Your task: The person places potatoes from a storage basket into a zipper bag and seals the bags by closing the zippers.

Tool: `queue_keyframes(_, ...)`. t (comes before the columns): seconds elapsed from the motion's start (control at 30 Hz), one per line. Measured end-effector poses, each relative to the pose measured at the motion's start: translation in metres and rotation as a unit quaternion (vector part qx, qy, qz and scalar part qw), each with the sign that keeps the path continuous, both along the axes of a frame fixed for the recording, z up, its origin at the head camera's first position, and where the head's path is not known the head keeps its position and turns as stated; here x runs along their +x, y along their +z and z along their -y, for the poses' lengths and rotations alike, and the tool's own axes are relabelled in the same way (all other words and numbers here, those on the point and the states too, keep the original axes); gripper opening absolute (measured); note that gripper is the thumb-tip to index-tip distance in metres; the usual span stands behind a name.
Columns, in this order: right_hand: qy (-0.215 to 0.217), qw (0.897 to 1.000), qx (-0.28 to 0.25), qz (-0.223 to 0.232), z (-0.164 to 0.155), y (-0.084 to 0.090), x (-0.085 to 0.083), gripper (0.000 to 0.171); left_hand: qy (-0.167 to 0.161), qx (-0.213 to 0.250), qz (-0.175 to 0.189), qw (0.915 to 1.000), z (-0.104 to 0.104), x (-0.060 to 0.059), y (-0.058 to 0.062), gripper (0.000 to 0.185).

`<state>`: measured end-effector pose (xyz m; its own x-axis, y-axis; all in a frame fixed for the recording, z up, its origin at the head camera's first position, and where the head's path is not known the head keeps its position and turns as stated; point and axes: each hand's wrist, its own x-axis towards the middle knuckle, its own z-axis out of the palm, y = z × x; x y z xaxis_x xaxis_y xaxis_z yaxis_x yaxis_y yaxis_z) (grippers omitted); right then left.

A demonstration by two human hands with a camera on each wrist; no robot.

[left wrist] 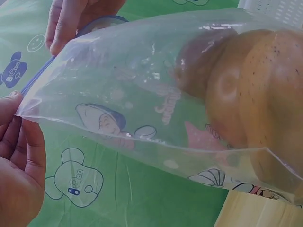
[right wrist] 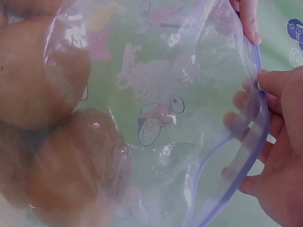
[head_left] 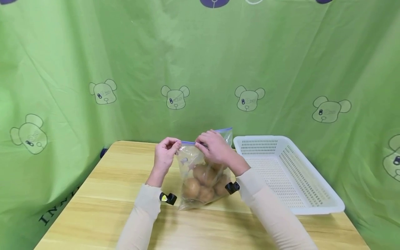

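A clear zip bag (head_left: pixel 195 158) with a blue-purple seal and printed cartoon figures stands upright on the table, several round brown fruits (head_left: pixel 204 174) in its lower part. At the bag's top left corner, my left hand (head_left: pixel 165 154) pinches the edge between thumb and fingers. My right hand (head_left: pixel 215 147) grips the seal (right wrist: pixel 259 118) near its middle, thumb on the near side and fingers behind. In the right wrist view the seal gapes on the side past my right hand, and the fingers show through the film.
To the right lies a white perforated plastic basket (head_left: pixel 281 173) on the wooden table (head_left: pixel 118 208). A green curtain (head_left: pixel 200 62) with bear-head prints hangs behind the table and at both sides. Black wrist cameras sit on both sleeves, close to the bag.
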<state>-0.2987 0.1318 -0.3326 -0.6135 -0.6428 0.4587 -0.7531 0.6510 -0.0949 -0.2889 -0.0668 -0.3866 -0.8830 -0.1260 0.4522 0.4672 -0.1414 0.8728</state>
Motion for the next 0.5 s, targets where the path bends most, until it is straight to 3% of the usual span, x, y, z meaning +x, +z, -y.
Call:
queue_keyframes(0.23, 0.010, 1.000, 0.001, -0.010, -0.008, 0.001, 0.001, 0.016, 0.010, -0.016, -0.026, 0.9995, 0.002, 0.017, 0.015, 0.005)
queue_keyframes(0.33, 0.010, 1.000, -0.003, -0.018, -0.016, 0.001, 0.000, 0.014, 0.014, -0.025, -0.030, 0.9991, 0.003, 0.019, 0.017, 0.001)
queue_keyframes(0.5, 0.001, 1.000, -0.001, -0.028, -0.028, 0.000, -0.003, 0.015, 0.032, -0.040, -0.031, 0.9982, 0.005, 0.020, 0.018, 0.011)
